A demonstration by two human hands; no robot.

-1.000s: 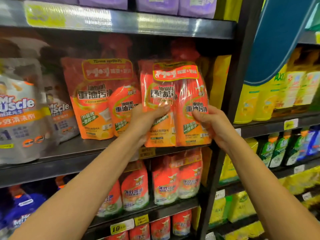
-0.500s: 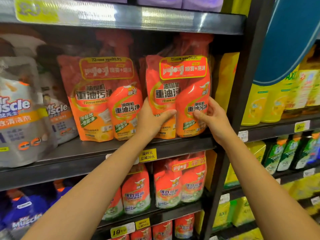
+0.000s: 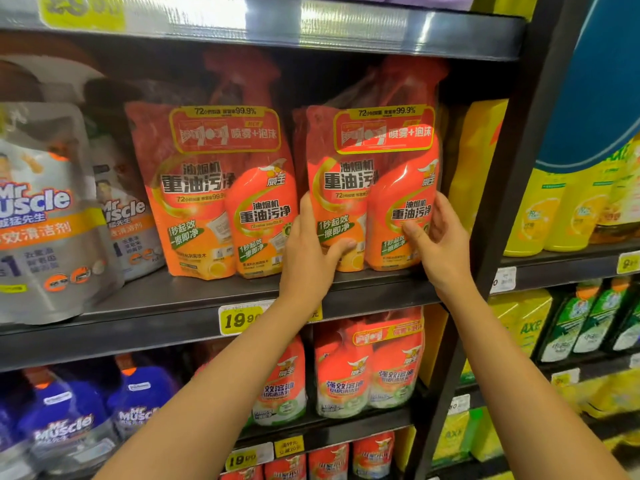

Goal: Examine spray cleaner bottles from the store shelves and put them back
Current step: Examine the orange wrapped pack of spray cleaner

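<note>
Orange cleaner twin-pack (image 3: 372, 181) upright at the shelf's (image 3: 156, 306) right end.
Left hand (image 3: 310, 261) and right hand (image 3: 441, 244) grip its sides.

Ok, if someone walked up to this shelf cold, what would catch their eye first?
First, the bright orange twin pack of spray cleaner in the centre, gripped low on its sides by the left hand and right hand on the middle shelf. A matching pack stands just to its left. Grey Mr Muscle pouches sit at far left and yellow bottles on the right.
</note>
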